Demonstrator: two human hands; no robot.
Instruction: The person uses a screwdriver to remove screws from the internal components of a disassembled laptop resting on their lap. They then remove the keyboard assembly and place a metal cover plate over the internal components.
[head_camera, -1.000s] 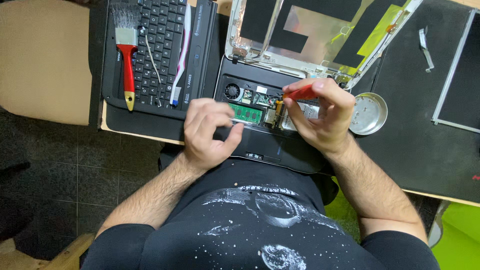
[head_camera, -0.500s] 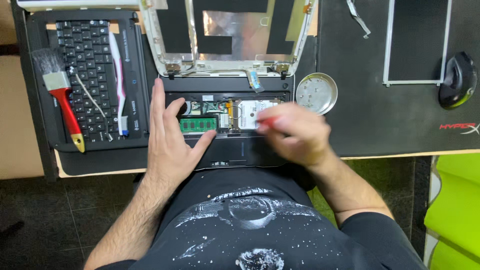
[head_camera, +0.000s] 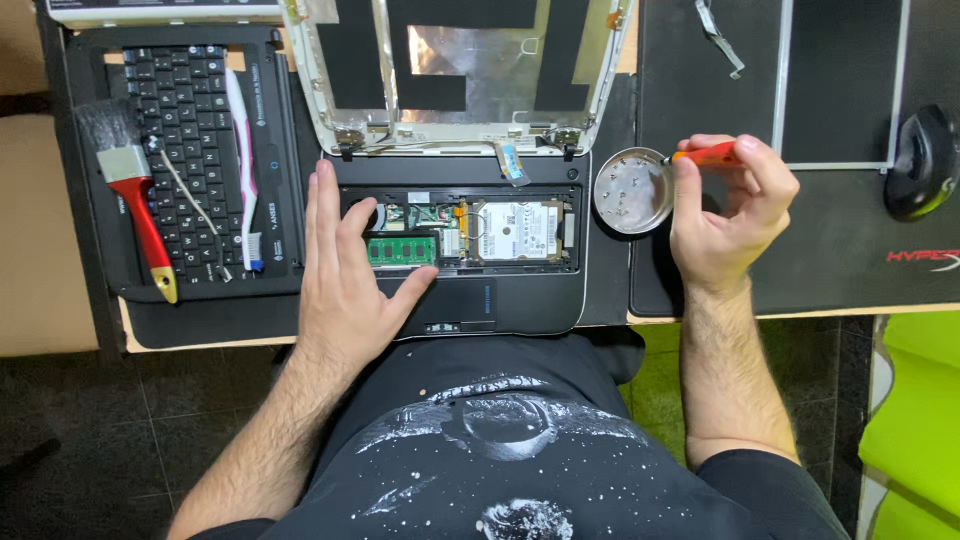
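**Inspector:** Left hand (head_camera: 345, 275) lies flat on the opened laptop base (head_camera: 460, 245), fingers spread and holding nothing. Right hand (head_camera: 725, 215) has its grip closed around an orange-handled screwdriver (head_camera: 705, 155), tip over the round metal dish (head_camera: 632, 190) beside the base.

**Assistant:** Advice?

**Inspector:** Keep the tip low inside the rim so any screw drops in the dish, and keep the left palm off the green memory module (head_camera: 402, 250).
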